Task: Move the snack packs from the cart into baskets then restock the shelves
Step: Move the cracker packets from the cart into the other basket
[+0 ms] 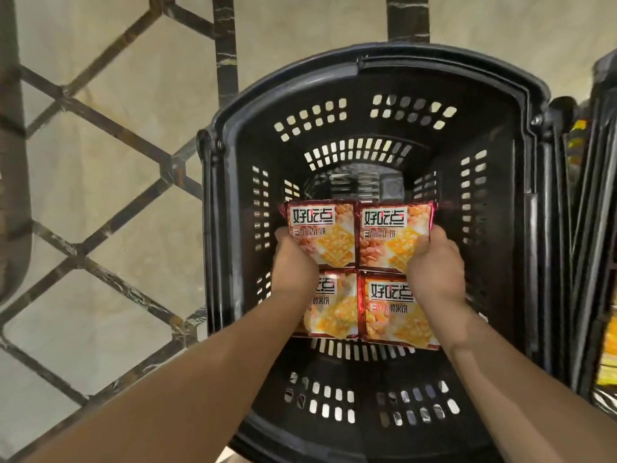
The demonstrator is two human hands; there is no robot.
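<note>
Snack packs point(384, 248), a two-by-two block, low inside the black basket point(357, 128), over its middle. Left grip point(293, 259) and right grip point(434, 259) curled round the block's opposite side edges, pinching it. Probably light, crinkly, slick, with brittle contents; best held by the edges, unsqueezed.

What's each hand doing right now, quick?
Left hand: holds the left edge of the snack packs, over the black basket.
Right hand: holds the right edge of the same snack packs.
</note>
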